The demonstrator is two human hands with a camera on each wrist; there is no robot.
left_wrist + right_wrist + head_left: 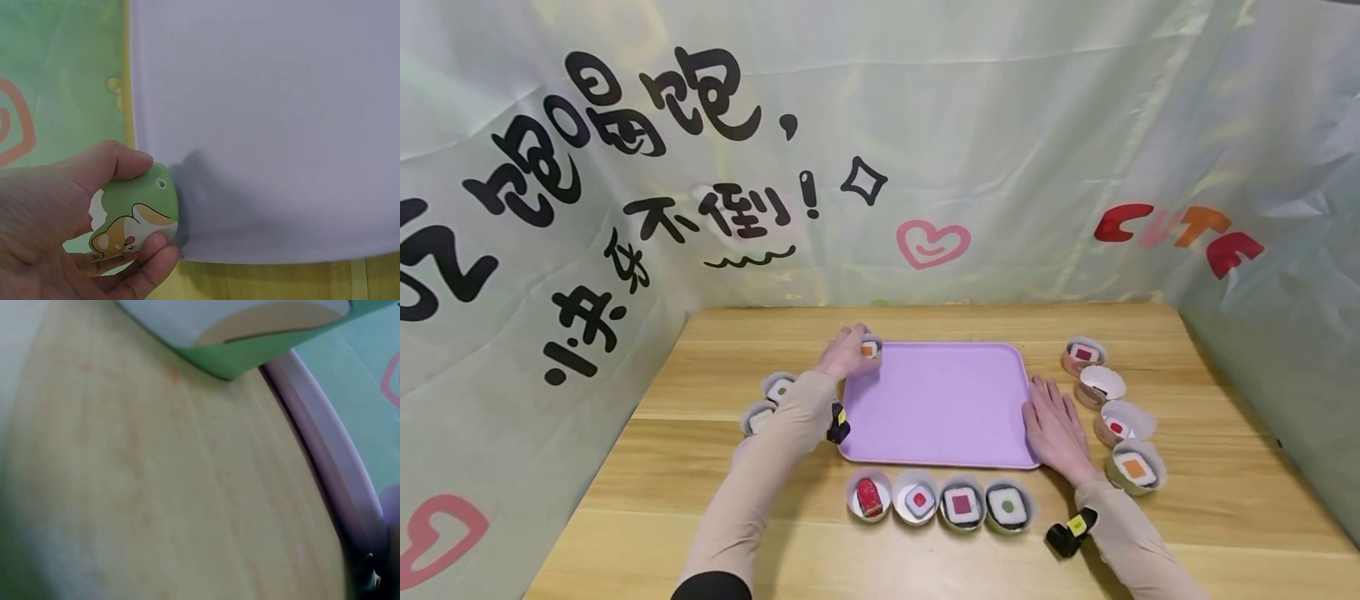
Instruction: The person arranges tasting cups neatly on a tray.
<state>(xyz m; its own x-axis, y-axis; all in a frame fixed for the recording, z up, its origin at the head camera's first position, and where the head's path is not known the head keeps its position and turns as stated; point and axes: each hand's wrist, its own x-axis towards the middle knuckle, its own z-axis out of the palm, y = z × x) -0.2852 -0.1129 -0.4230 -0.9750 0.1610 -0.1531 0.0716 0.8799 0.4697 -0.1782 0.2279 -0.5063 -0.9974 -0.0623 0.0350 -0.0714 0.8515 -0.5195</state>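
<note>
Left fingers [147,269] curl, pinching — right fingers [1053,402] extend (nearly straight).

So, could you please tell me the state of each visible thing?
Animal-print green cup: held, orange-centred sushi piece inside
Lilac tray: lying flat on the wooden table
Left hand: gripping the green cup
Right hand: outstretched at the tray's right edge
Four front cups: upright, each occupied
Four right cups: upright, each occupied
Backdrop: hanging, creased

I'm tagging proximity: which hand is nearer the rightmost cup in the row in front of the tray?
Right. The right hand is at the tray's right edge, beyond and right of that cup; the left hand holds another cup at the tray's far left corner.
</note>
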